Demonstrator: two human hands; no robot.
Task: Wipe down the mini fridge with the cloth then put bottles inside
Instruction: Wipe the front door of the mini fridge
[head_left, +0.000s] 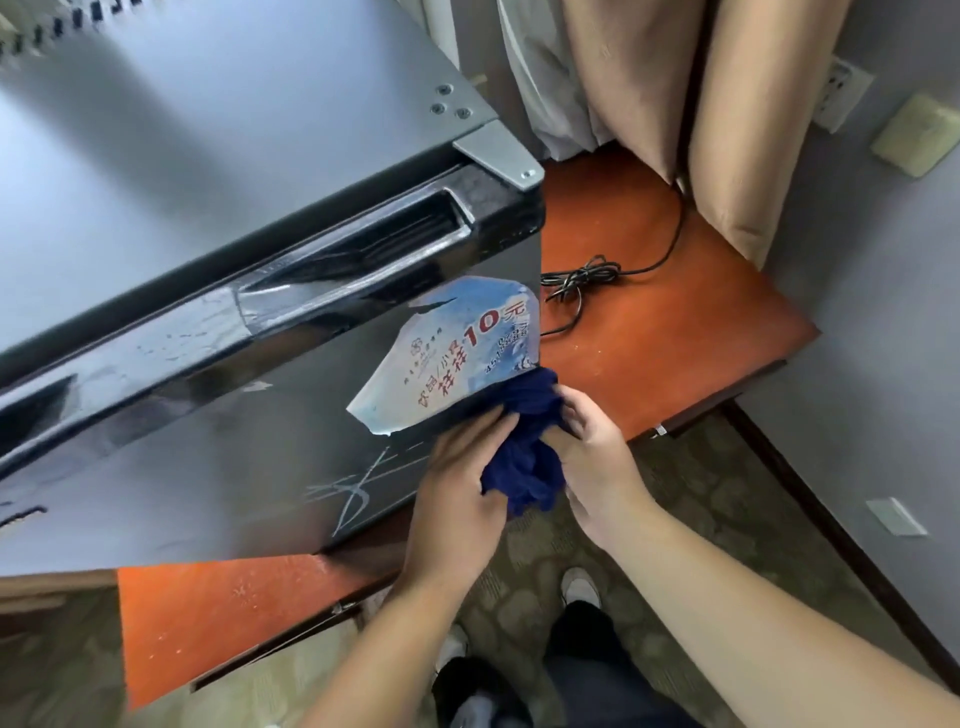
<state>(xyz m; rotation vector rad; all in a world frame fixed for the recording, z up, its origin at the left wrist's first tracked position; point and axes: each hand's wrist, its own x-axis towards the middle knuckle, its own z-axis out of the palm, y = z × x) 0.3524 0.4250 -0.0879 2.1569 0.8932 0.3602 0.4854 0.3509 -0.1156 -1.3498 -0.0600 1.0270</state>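
Hands bunch the blue cloth (524, 452) between them, prob. regathering it for a fresh wiping face: left hand (457, 499) fingers curled on its left side, right hand (597, 457) fingers pinching its top right. Cloth sits at the near right corner of the mini fridge (208, 260) door, touching the torn sticker (452, 353). Door shut; no bottles in view. Fridge stands on an orange cabinet top (649, 312). Black cord (597, 275) lies tangled to the right, curtain (675, 104) behind it w/ little room that side.
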